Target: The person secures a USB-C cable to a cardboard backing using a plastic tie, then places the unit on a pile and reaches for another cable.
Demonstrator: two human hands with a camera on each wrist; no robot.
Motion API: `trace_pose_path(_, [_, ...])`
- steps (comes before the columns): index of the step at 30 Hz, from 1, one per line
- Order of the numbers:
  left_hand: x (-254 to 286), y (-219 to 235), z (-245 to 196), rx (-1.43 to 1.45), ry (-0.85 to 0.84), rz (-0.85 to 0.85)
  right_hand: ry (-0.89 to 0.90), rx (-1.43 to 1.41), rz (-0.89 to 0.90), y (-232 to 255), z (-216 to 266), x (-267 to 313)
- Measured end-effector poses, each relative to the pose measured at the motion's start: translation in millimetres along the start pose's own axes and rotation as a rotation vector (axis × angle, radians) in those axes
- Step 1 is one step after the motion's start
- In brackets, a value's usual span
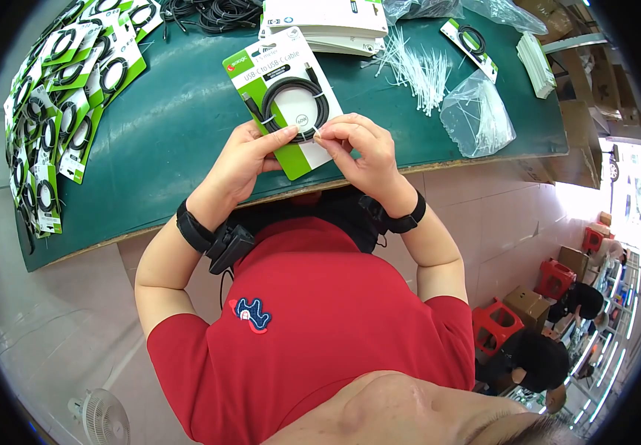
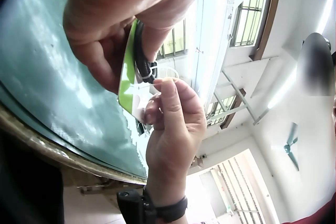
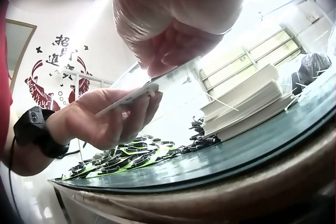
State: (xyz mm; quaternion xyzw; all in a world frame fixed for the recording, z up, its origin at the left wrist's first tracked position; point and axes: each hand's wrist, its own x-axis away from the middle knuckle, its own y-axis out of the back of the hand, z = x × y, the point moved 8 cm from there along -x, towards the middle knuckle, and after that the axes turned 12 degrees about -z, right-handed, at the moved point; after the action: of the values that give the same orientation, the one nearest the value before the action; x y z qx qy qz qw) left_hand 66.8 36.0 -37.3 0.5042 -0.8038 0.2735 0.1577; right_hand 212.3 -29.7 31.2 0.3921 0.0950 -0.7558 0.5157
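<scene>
My left hand point(image 1: 245, 157) grips the lower left of a white-and-green packaging card point(image 1: 292, 161), its thumb lying over the front. On the card sits a coiled black USB-C cable point(image 1: 325, 109), with white ties round it at the sides. At the coil's lower right, my right hand point(image 1: 365, 150) pinches a thin white cable tie point(image 1: 316, 133) between thumb and forefinger. In the left wrist view, the tie point(image 2: 171, 70) arcs out beside the black cable point(image 2: 140, 58) close to the right fingertips. The card is held tilted over the table's front edge.
Many finished cable cards point(image 1: 68, 119) lie piled on the left of the green table point(image 1: 179, 111). At the back are black cables point(image 1: 220, 13) and stacked blank cards point(image 1: 328, 18). Loose white ties point(image 1: 421, 70) and a clear bag of ties point(image 1: 476, 115) lie to the right.
</scene>
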Motion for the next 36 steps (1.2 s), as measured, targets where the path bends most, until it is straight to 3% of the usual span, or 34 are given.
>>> trace_pose_path(3, [0,0,0,0.014,0.000,0.008,0.026,0.027,0.009,-1,2,0])
trace_pose_path(6, [-1,2,1,0.042,0.004,0.018,0.210,0.165,0.078,-5,15,0])
trace_pose_path(11, [1,4,7,0.089,0.065,0.038,0.256,0.332,0.174,-9,22,-1])
trace_pose_path(14, [6,4,1,0.086,0.046,0.041,0.089,0.152,-0.056,16,11,-9])
trace_pose_path(15, [8,4,-3,0.113,0.036,0.048,0.094,0.152,-0.060,18,7,-7])
trace_pose_path(18, [12,3,-11,0.160,0.011,0.064,-0.572,-0.240,-0.122,21,-47,9])
trace_pose_path(19, [13,1,-13,0.164,0.013,0.086,-0.568,-0.242,-0.128,21,-46,11])
trace_pose_path(22, [14,-5,-13,0.174,0.021,0.134,-0.515,-0.246,0.070,3,-30,21])
trace_pose_path(31, [21,-10,-12,0.234,0.057,0.192,-0.171,-0.071,0.082,5,-6,11])
trace_pose_path(34, [25,-12,-12,0.272,0.075,0.220,0.031,0.119,0.048,9,5,11])
trace_pose_path(36, [29,-12,-12,0.285,0.096,0.233,0.026,0.145,0.066,12,-4,15])
